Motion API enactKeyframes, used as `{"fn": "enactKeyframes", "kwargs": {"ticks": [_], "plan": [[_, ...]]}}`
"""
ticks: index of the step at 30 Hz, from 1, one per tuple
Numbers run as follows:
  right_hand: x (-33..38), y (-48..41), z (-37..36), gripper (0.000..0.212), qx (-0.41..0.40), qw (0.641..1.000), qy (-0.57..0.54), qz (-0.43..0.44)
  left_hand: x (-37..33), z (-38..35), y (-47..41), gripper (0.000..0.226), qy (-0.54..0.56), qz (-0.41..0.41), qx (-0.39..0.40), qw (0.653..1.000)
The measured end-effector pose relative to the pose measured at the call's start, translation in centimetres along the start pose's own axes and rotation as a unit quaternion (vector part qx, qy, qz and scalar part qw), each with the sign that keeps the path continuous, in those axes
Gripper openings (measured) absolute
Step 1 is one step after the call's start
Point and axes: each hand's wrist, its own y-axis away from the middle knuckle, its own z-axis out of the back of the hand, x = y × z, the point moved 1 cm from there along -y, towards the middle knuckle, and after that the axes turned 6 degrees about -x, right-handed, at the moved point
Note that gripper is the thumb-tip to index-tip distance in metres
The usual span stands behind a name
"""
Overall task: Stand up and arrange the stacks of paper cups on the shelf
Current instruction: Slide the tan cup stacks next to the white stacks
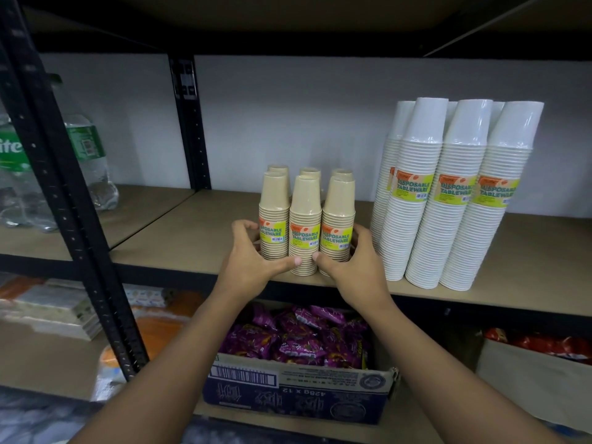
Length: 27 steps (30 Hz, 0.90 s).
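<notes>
Head view. Shelf (198,248): brown board on a black metal frame, pale wall behind; holds two groups of wrapped cup stacks, all upright, mouths down.

Tan cup stacks (306,225): six short stacks in two rows of three, pressed close together near the shelf's front edge, left of centre; each front stack bears a yellow-green "Disposable Tableware" label.

White cup stacks (461,193): taller stacks, several deep, just right of the tan group and set apart from it; same labels; they lean slightly rightward.

Left hand (253,254): cupped against the left side of the tan group, fingers curled round the back, thumb laid across the front near the base.

Right hand (349,261): cupped against the right side likewise, thumb tip almost meeting the left thumb; both hands clamp the tan group between them.

Shelf below: open cardboard box (298,392) of purple snack packets (298,338); red packets (544,344) at right.

Left bay: clear plastic bottles (86,161), green labels.
</notes>
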Motion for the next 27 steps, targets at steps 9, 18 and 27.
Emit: {"fn": "enactKeyframes", "kwargs": {"ticks": [9, 18, 27], "plan": [[-0.18, -0.03, 0.07, 0.071, 0.003, 1.000, 0.003, 0.003, 0.16, 0.24, -0.03, 0.083, -0.010, 0.000, 0.001, 1.000], [-0.28, 0.06, 0.16, 0.068, 0.003, 1.000, 0.011, 0.004, 0.45, 0.75, 0.03, 0.069, -0.023, -0.005, 0.007, 1.000], [-0.30, -0.01, 0.05, 0.066, -0.001, 1.000, 0.014, 0.005, 0.23, 0.71, 0.39, 0.074, -0.030, -0.011, -0.009, 0.999]]}}
